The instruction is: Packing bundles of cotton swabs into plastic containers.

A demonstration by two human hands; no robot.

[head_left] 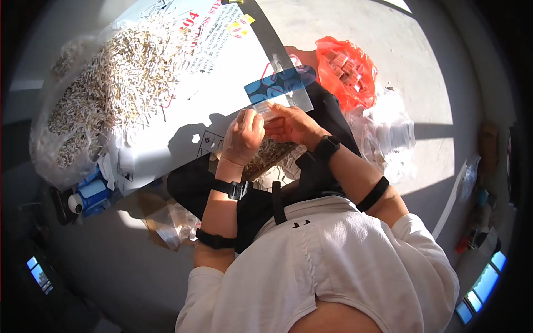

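Note:
My left hand [244, 136] is closed, its fingers curled in at the near edge of a white-topped table [222, 91]. Beside it my right hand [297, 126] has its fingers bent and drawn together. A small clear plastic piece [268, 115] sits between the fingertips of both hands; its exact kind is too glared out to tell. Just beyond the fingers lies a blue see-through sheet [276, 87]. Under the hands, around my lap, is a heap of short thin pieces [269, 155], partly hidden by my wrists.
A large pile of short whitish-brown sticks [141, 61] covers the table's left, spilling from a clear bag [41, 139]. To the right are a red plastic bag [367, 94] holding small packets and some clear plastic bags [386, 130]. A blue-and-white container [91, 197] stands at lower left.

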